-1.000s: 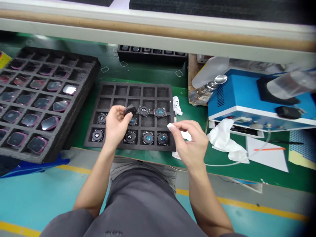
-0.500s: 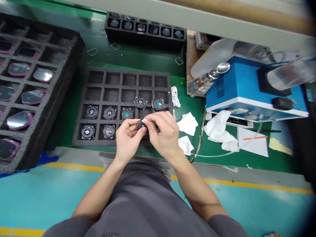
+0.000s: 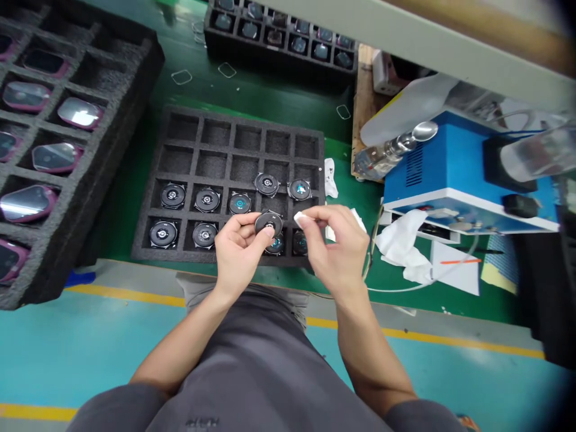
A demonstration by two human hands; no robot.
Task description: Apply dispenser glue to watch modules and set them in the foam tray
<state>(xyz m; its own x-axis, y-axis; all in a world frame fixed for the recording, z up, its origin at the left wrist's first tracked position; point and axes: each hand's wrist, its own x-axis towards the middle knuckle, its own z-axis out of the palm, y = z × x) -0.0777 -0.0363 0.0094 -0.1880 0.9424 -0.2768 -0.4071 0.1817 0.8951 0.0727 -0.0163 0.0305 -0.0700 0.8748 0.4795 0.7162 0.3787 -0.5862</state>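
Watch is sitting pinched in left hand over the tray, right hand pinching tissue; looks like wiping's underway, next dab probably needing steady hold.

A dark grey shirt is worn, with short sleeves ended near the elbows. Small dark lettering, too blurred to be read, is borne left on the shirt's chest. Past its lower front, paler grey, creased cloth is seen.

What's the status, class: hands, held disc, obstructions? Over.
Left hand gripping black disc, held above foam tray. Right hand pinching white piece, clear of disc. Nothing visible between them.
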